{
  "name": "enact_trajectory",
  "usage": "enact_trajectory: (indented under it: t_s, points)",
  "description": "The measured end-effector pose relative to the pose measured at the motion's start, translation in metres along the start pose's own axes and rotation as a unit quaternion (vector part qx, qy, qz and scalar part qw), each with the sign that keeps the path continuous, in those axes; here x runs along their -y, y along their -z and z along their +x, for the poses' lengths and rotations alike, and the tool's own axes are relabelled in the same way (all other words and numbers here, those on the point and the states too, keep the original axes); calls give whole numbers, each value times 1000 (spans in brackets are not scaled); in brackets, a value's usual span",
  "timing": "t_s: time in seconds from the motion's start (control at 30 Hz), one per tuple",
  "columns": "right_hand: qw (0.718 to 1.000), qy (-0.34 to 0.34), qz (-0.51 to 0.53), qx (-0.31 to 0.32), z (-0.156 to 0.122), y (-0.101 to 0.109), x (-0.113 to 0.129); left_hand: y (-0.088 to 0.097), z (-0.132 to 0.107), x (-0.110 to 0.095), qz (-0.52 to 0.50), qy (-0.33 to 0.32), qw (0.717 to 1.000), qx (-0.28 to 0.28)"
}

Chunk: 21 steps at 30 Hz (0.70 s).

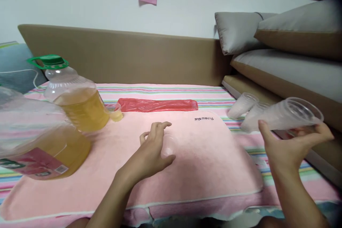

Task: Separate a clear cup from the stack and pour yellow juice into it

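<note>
My right hand [285,146] is closed around a stack of clear plastic cups [283,114], tilted on its side with the open rims facing right. My left hand [153,149] reaches over the pink mat [208,171], thumb and fingers spread apart. Just beside its fingers, a single clear plastic cup [169,145] stands on the mat, faint against the pink; whether the fingers touch it I cannot tell. Further back, a small clear cup holding yellow liquid [116,114] stands near the mat's far left edge.
Two large plastic jugs of yellow liquid, a near one [64,146] and a green-capped one [82,107], stand at left. A red plastic bag [157,105] lies along the mat's far edge. More stacked cups [242,106] lie at right, beside piled cushions [294,67].
</note>
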State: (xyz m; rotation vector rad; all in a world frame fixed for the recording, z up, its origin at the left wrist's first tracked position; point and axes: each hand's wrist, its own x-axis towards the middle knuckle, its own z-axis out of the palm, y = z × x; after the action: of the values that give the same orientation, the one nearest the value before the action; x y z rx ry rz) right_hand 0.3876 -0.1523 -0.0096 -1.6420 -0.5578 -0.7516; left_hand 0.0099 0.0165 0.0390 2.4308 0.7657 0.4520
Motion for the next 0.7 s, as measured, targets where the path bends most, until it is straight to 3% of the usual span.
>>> enact_trajectory:
  t_s: [0.2,0.37,0.43,0.5,0.6,0.7]
  points:
    - [984,-144,-99,-21,17,18,-32,3,1,0,4,0,1000,-2]
    - [970,-189,-154,21,13,23,-53,7,-1,6,10,-11,1000,-5]
    - [966,-195,-163,42,11,25,-64,9,1,5,5,-29,998,-50]
    - [965,-197,-165,57,9,26,-73,12,2,1,-9,-55,988,-146]
    - [963,-202,-161,72,6,28,-79,22,1,-11,-67,-85,950,-292]
    - [962,-210,-151,88,6,27,-79,35,-5,-23,-113,-92,936,-320]
